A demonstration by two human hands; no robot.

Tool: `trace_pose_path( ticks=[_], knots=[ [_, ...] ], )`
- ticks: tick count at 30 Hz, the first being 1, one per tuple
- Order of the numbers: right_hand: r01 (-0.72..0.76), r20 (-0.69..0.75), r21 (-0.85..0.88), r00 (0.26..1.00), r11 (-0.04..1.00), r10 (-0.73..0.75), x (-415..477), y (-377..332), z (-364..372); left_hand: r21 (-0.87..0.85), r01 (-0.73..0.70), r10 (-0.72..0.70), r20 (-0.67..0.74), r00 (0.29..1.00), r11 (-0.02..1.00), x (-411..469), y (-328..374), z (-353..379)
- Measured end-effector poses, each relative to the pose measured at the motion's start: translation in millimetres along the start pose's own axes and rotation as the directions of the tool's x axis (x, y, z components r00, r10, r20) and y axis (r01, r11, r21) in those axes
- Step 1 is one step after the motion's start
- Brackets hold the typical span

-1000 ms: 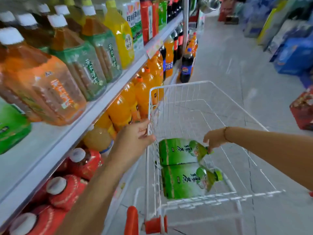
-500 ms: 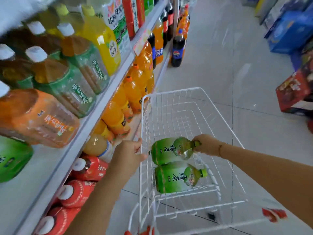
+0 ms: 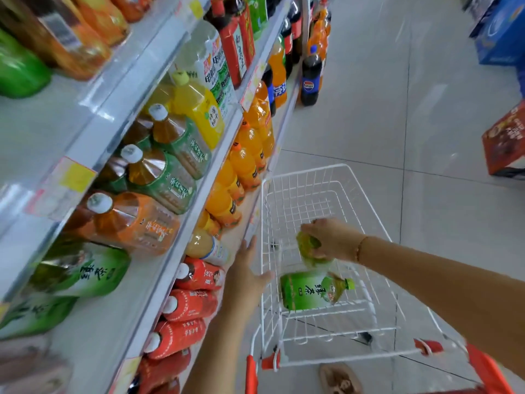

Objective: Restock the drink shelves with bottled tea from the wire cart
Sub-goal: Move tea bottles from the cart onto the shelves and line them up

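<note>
Right hand [image 3: 329, 240] gripping green tea bottle [image 3: 311, 251] by top, inside cart [image 3: 309, 167]. Second bottle [image 3: 306, 291] lying just beneath. Left hand [image 3: 245, 275] hovering, fingers straight, beside cart's left wall.

The white wire cart [image 3: 312, 194] stands at lower centre on the grey tiled floor [image 3: 397, 123], just right of the tiered metal drink shelves [image 3: 42, 132] at left. One green-labelled plastic tea bottle [image 3: 306, 292] lies on its side in the cart. A second green tea bottle [image 3: 309, 247] hangs just above it in the right grip [image 3: 332, 240]. The left grip [image 3: 247, 275] sits between shelves and cart, and a red cardboard box [image 3: 504, 143] rests at the right edge.
</note>
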State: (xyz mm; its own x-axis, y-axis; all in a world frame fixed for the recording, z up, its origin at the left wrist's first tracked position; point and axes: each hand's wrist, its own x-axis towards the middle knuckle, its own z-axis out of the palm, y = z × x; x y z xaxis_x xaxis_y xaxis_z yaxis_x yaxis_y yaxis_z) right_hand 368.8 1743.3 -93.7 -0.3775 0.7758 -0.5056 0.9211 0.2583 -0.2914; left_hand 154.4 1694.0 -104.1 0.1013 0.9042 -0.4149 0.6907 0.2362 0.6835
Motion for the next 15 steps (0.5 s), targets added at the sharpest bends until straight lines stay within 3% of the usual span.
trace_pose_path(
  ticks=[3,9,11,15],
  knots=[
    [0.185,0.072,-0.137,0.982,0.973,-0.176,-43.4,-2.9,-66.5,-0.143,-0.103,0.127,0.175,0.976,0.984,-13.2,28.3,-9.2],
    [0.479,0.170,-0.247,0.877,0.843,-0.449,-116.7,-37.3,-165.5,-0.039,-0.132,0.138,0.279,0.950,0.990,-31.4,95.3,-25.2],
    [0.518,0.158,-0.209,0.855,0.829,-0.494,-128.0,-40.2,-182.0,-0.073,-0.162,0.176,0.287,0.941,0.984,-46.6,104.1,-26.5],
    [0.531,0.062,0.027,0.845,0.847,-0.532,-128.9,-36.3,-187.3,-0.174,-0.215,0.240,0.141,0.960,0.961,-71.4,100.5,-23.3]
  ],
)
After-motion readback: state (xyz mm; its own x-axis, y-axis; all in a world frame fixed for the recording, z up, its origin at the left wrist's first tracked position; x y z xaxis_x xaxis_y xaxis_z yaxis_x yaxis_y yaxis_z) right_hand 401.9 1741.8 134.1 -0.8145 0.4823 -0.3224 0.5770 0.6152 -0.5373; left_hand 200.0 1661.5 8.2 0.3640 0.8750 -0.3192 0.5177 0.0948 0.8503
